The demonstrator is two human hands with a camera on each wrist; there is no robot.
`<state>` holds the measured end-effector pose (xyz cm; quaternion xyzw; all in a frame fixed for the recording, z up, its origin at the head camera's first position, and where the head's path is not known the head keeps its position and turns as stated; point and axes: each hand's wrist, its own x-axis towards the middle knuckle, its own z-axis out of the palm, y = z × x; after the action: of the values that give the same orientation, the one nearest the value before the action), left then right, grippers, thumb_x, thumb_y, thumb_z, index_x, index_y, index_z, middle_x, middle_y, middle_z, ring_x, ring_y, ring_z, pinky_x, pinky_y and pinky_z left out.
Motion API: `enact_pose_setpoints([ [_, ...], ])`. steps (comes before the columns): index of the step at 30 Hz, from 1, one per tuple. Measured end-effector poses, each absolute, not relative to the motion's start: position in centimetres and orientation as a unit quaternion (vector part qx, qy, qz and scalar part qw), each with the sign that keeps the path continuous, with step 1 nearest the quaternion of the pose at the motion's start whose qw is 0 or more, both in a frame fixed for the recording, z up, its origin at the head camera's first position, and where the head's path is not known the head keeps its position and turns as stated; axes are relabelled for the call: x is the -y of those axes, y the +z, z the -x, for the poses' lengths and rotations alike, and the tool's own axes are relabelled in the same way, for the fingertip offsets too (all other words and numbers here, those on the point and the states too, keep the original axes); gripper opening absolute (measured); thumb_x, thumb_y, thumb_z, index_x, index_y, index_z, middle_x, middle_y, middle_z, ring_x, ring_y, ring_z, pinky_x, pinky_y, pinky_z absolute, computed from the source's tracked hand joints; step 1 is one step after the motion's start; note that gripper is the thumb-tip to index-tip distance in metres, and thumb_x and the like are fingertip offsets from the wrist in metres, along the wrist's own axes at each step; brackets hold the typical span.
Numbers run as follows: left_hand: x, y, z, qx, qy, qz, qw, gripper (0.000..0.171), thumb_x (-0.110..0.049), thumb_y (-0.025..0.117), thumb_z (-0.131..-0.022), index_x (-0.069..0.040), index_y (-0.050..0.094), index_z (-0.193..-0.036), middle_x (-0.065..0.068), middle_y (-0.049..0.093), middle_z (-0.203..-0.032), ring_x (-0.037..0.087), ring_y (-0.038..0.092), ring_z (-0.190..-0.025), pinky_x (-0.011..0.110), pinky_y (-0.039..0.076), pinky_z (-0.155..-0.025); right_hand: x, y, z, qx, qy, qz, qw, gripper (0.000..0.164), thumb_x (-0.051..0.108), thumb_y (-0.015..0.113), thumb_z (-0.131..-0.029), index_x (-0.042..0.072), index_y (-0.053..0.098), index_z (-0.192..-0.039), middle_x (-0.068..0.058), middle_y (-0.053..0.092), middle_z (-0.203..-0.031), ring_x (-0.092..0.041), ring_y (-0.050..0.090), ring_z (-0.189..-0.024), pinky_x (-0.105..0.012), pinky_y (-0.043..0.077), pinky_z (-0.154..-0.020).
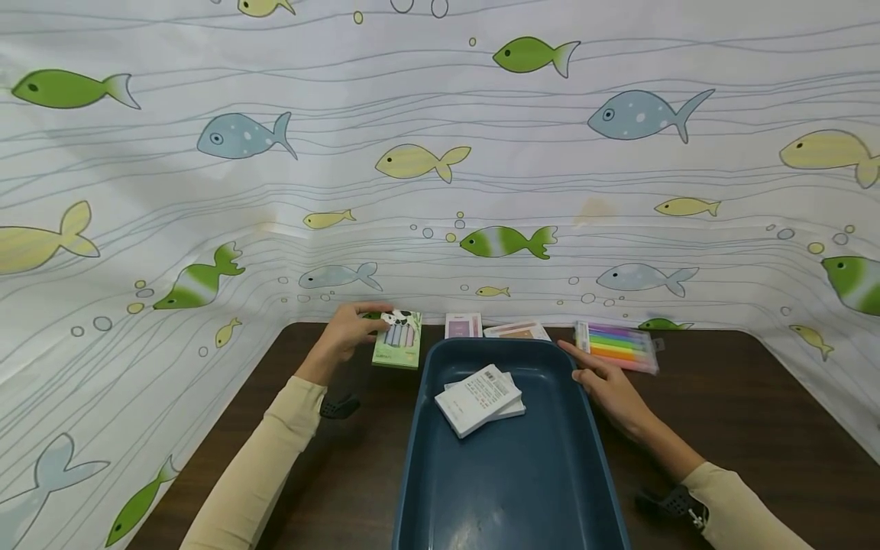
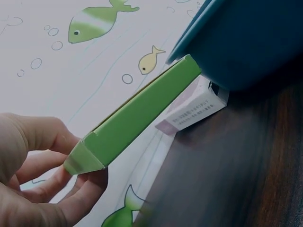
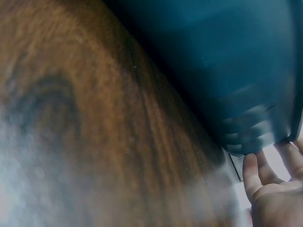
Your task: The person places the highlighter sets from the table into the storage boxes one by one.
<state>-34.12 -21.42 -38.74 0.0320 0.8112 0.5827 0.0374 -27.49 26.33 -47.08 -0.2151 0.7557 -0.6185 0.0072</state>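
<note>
My left hand (image 1: 349, 334) grips a small green box (image 1: 399, 353) by its left side, left of the blue bin's far end. The box front shows a cow and a row of coloured sticks; in the left wrist view its green edge (image 2: 147, 116) faces the camera, with the fingers round one end. At the far right corner of the deep blue plastic bin (image 1: 598, 443), my right hand (image 1: 615, 393) holds the rim, index finger stretched along the corner. Two white boxes (image 1: 477, 399) lie inside the bin, one partly on the other.
Behind the bin lie a pink-and-white box (image 1: 464, 325) and an orange-and-white box (image 1: 519, 330), both partly hidden by its rim. A clear pack of rainbow-coloured pens (image 1: 619, 347) lies to the right. A fish-patterned sheet (image 1: 440, 107) rises behind the dark wooden table (image 1: 729, 412).
</note>
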Motion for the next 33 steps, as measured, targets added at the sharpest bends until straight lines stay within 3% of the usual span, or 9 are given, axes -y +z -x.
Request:
enact_pose_setpoints([
  [5, 21.3, -38.7, 33.9, -0.808, 0.587, -0.038, 0.039, 0.045, -0.004, 0.074, -0.093, -0.004, 0.065, -0.137, 0.017, 0.036, -0.156, 0.037, 0.056, -0.124, 0.044, 0.053, -0.094, -26.2, -47.1, 27.4, -0.755, -0.621, 0.212, 0.009, 0.052, 0.004, 0.047, -0.106, 0.014, 0.042, -0.158, 0.0, 0.031, -0.057, -0.02, 0.025, -0.045, -0.034, 0.029, -0.043],
  [12, 21.2, -38.2, 34.0, -0.81, 0.584, -0.034, 0.046, 0.045, -0.007, 0.074, -0.094, -0.009, 0.065, -0.138, 0.016, 0.039, -0.154, 0.039, 0.06, -0.119, 0.035, 0.058, -0.08, -26.4, -47.0, 27.5, -0.755, -0.622, 0.207, 0.008, 0.052, 0.006, 0.046, -0.107, 0.011, 0.04, -0.158, -0.001, 0.031, -0.057, -0.021, 0.025, -0.045, -0.035, 0.029, -0.043],
  [20, 20.7, -37.7, 33.7, -0.808, 0.585, -0.054, 0.04, 0.043, -0.005, 0.075, -0.093, -0.007, 0.067, -0.135, 0.014, 0.032, -0.159, 0.033, 0.061, -0.116, 0.043, 0.054, -0.093, -26.5, -47.1, 27.5, -0.756, -0.621, 0.209, 0.005, 0.052, 0.006, 0.046, -0.107, 0.012, 0.041, -0.158, 0.0, 0.031, -0.058, -0.022, 0.026, -0.046, -0.036, 0.03, -0.044],
  [33, 20.2, -37.3, 32.7, -0.803, 0.589, -0.078, 0.047, 0.041, -0.007, 0.075, -0.092, -0.008, 0.069, -0.133, 0.012, 0.041, -0.155, 0.035, 0.055, -0.125, 0.05, 0.05, -0.098, -26.4, -47.0, 27.5, -0.753, -0.621, 0.216, 0.009, 0.052, 0.006, 0.046, -0.107, 0.016, 0.042, -0.158, -0.001, 0.031, -0.058, -0.024, 0.027, -0.048, -0.035, 0.031, -0.046],
])
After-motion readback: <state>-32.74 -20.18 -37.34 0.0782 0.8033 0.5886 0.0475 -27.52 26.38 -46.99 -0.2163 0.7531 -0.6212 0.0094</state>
